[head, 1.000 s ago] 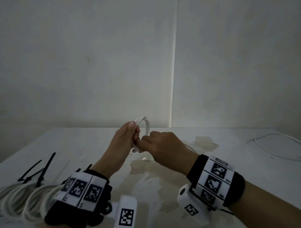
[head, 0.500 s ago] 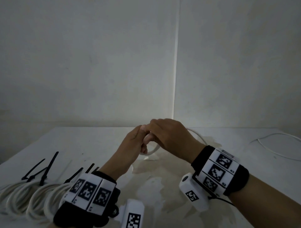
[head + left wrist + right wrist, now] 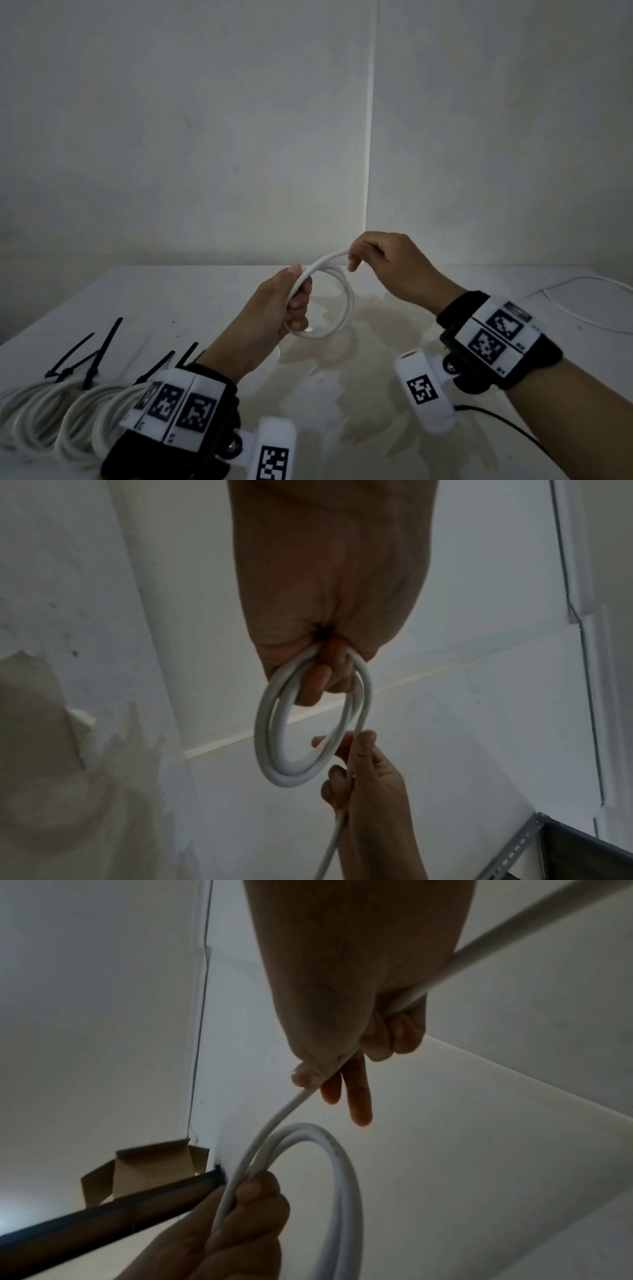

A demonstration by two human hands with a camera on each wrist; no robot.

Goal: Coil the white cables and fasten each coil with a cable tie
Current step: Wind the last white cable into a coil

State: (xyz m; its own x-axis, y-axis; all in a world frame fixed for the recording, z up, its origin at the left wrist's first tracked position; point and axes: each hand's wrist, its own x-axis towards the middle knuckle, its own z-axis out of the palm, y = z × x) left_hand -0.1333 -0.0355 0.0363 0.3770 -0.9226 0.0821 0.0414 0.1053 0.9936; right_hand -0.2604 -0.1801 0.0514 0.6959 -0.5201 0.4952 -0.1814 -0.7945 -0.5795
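Left hand: my left hand [image 3: 279, 310] is curled round one side of the white cable coil [image 3: 337, 308], gripping its loops together above the middle of the surface [image 3: 205, 301].
Right hand: my right hand [image 3: 394, 265] pinches the free run of the same cable between thumb and fingers, just beside the coil's top; the cable passes on through my palm.
Finished coils: tied white coils [image 3: 58, 418] lie at the surface's near left corner, black cable ties [image 3: 99, 353] sticking up from them.
Loose cable: another white cable [image 3: 582, 308] lies along the right edge.
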